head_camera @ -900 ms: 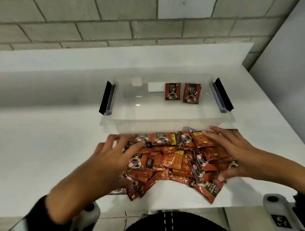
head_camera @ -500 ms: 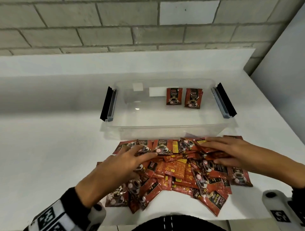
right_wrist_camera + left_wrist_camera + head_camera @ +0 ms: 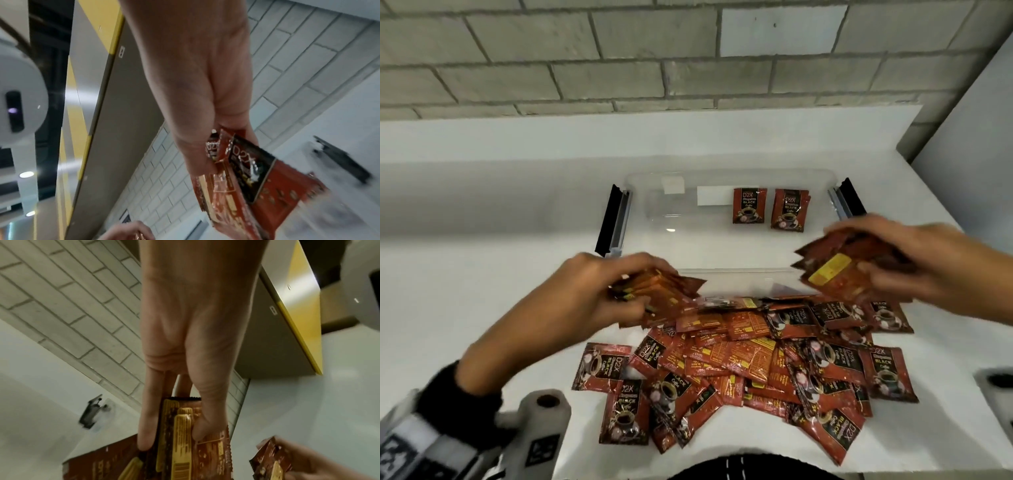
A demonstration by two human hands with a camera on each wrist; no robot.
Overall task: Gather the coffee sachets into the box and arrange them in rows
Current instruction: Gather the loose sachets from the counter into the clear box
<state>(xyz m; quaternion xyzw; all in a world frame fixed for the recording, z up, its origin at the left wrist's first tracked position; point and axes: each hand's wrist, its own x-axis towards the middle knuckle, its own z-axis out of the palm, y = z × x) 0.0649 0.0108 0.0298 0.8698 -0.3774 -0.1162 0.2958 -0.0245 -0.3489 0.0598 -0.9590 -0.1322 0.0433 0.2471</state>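
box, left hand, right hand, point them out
box (image 3: 640, 192), head view, bare far left corner of the clear wall
left hand (image 3: 585, 294), head view, back of the hand
right hand (image 3: 914, 260), head view, back of the hand

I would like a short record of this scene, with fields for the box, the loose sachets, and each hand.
box: clear plastic box on white table, lid off
in box: two sachets upright by far wall
loose pile: sachets on table, before the box
left hand: left hand holds left bundle
right hand: right hand holds right bundle
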